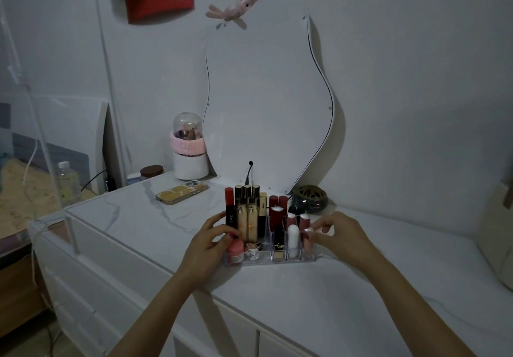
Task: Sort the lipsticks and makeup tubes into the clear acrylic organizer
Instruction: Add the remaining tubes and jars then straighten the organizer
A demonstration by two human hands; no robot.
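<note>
Head view: clear acrylic organizer (277, 261) sits on tabletop (319, 287), mirror (266, 106) at 12 o'clock behind it. Left hand (215, 238) at organizer's 9 o'clock side, fingers curled against dark lipstick (229, 212), grip likely clamped on it. Right hand (337, 234) at 3 o'clock, fingertips pinching rightmost pink tube (305, 235) in front slot. Step, judged: seating last pieces. Next move calls for straight push down, then release. Count: roughly five tall tubes back left, two red lipsticks centre, one white tube (293, 235), one pink jar (235, 249).
</note>
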